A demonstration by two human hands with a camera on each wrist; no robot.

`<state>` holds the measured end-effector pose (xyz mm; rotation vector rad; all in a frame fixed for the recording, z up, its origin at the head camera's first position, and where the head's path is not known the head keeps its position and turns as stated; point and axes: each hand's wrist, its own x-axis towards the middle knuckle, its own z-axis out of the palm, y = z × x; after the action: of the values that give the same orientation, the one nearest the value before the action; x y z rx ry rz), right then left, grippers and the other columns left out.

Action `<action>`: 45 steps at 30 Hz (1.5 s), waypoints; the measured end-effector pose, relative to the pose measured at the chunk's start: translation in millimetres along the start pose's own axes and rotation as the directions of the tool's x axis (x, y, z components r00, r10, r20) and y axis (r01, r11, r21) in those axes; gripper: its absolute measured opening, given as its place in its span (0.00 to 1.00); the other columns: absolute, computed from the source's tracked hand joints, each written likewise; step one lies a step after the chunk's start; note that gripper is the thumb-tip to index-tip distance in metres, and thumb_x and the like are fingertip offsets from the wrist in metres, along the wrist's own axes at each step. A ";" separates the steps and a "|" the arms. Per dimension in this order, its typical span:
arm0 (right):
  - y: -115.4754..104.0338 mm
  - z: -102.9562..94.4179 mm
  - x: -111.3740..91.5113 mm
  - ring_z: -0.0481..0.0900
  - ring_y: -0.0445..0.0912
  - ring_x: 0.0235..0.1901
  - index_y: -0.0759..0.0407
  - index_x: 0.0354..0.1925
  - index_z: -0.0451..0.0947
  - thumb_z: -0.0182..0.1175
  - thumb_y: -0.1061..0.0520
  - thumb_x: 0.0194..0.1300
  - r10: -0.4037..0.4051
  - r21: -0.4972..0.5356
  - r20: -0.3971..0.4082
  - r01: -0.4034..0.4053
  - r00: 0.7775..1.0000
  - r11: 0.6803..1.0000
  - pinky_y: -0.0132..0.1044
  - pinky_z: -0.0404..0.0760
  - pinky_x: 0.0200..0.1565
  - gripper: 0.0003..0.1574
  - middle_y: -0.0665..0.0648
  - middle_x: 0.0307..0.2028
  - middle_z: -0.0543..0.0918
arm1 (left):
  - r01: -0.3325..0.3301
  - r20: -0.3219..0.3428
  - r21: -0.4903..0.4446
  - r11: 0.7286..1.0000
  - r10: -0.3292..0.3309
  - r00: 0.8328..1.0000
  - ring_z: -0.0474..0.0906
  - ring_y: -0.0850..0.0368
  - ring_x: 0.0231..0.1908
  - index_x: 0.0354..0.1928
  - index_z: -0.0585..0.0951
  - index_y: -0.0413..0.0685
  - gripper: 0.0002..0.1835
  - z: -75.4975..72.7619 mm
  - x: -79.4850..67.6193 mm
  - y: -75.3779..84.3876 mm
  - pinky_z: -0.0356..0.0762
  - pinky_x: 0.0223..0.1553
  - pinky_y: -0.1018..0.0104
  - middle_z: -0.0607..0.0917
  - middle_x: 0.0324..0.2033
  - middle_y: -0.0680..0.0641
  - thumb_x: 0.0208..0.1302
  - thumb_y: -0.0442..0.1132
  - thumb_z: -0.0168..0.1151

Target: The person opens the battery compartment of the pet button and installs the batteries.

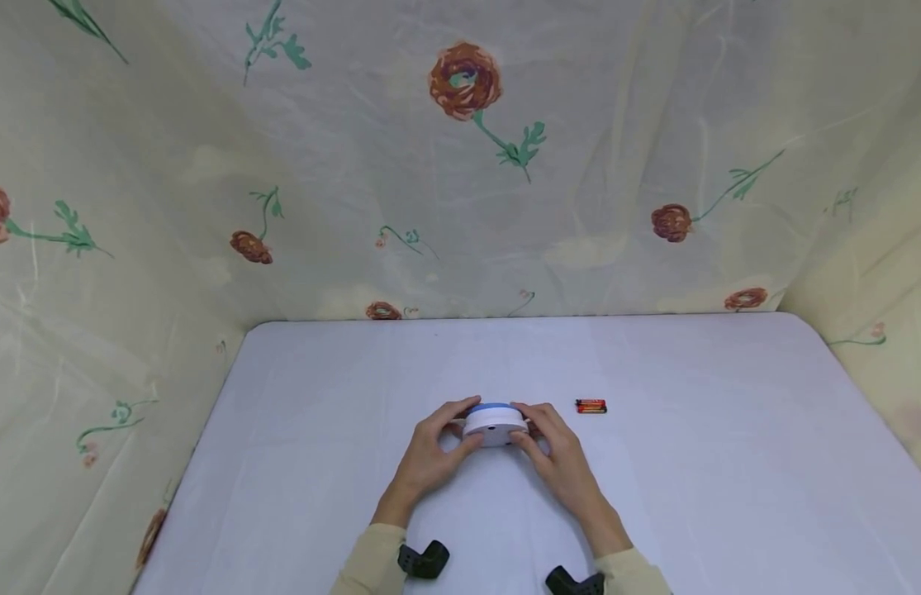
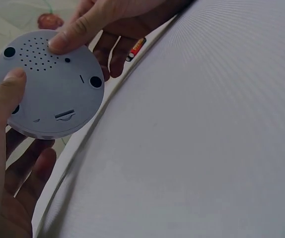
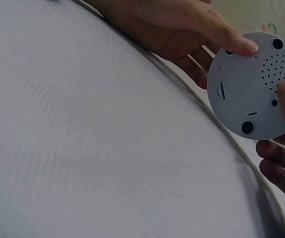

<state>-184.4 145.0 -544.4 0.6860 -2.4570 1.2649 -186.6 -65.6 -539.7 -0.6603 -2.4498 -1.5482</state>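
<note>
A round white device with a blue top (image 1: pixel 495 424) is between my two hands above the white table. Its flat underside (image 2: pixel 48 99) has a patch of small speaker holes, dark round feet and a slotted cover. My left hand (image 1: pixel 428 459) grips its left side, the thumb on the underside and the fingers behind. On the opposite side my right hand (image 1: pixel 560 463) holds it in the same way, its thumb near the speaker holes. Most of the blue top is hidden from all views. To the right of my right hand lie two red and black batteries (image 1: pixel 591 406), side by side.
The white-covered table (image 1: pixel 319 397) spreads around both hands. Behind it and at both sides hang pale curtains (image 1: pixel 341 149) with a flower print. A black wrist mount (image 1: pixel 424 560) sits at each sleeve cuff.
</note>
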 end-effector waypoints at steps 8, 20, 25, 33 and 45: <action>3.3 -1.7 3.1 0.73 0.34 0.33 0.49 0.56 0.68 0.59 0.53 0.57 0.011 0.023 0.008 -0.011 1.000 1.000 0.25 0.74 0.36 0.27 0.44 0.40 0.73 | 0.029 0.006 -0.034 0.999 -0.029 1.000 0.74 0.62 0.47 0.56 0.71 0.53 0.23 1.7 5.1 -5.4 0.75 0.43 0.68 0.77 0.48 0.56 0.56 0.45 0.59; 6.9 -3.0 10.0 0.76 0.38 0.31 0.51 0.58 0.66 0.58 0.55 0.58 0.056 0.110 -0.012 -0.055 0.998 0.992 0.27 0.75 0.34 0.29 0.48 0.41 0.74 | 0.102 -0.002 -0.099 0.990 -0.102 0.995 0.80 0.59 0.40 0.51 0.73 0.52 0.19 -2.4 13.4 -2.0 0.78 0.35 0.72 0.80 0.43 0.48 0.57 0.47 0.58; 6.0 -4.8 11.6 0.76 0.38 0.30 0.55 0.60 0.63 0.57 0.58 0.58 0.055 0.143 -0.008 -0.053 0.998 0.988 0.27 0.75 0.35 0.31 0.49 0.44 0.73 | 0.138 0.005 -0.119 0.983 -0.139 0.990 0.81 0.56 0.40 0.49 0.74 0.49 0.17 -9.8 17.4 15.7 0.78 0.32 0.71 0.80 0.44 0.47 0.57 0.43 0.59; -1.2 -6.3 12.6 0.77 0.42 0.34 0.56 0.64 0.55 0.67 0.55 0.48 0.012 0.147 0.032 -0.016 0.999 0.989 0.33 0.76 0.37 0.48 0.50 0.50 0.70 | 0.222 -0.013 -0.259 0.940 -0.233 0.972 0.82 0.54 0.38 0.51 0.72 0.47 0.19 -12.4 19.2 14.6 0.78 0.27 0.68 0.80 0.44 0.42 0.58 0.44 0.58; -1.6 -0.9 -1.2 0.72 0.37 0.36 0.49 0.67 0.48 0.67 0.46 0.45 0.056 0.043 0.180 -0.065 0.982 0.997 0.30 0.71 0.42 0.57 0.44 0.46 0.73 | 0.322 -0.047 -0.178 0.930 -0.335 0.941 0.81 0.65 0.24 0.40 0.75 0.57 0.17 0.8 1.4 -9.6 0.74 0.22 0.71 0.83 0.39 0.50 0.53 0.56 0.59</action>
<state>-182.5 145.2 -543.3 0.7749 -2.6162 1.3437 -192.1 -68.0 -547.4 -0.2090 -2.4870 -1.8783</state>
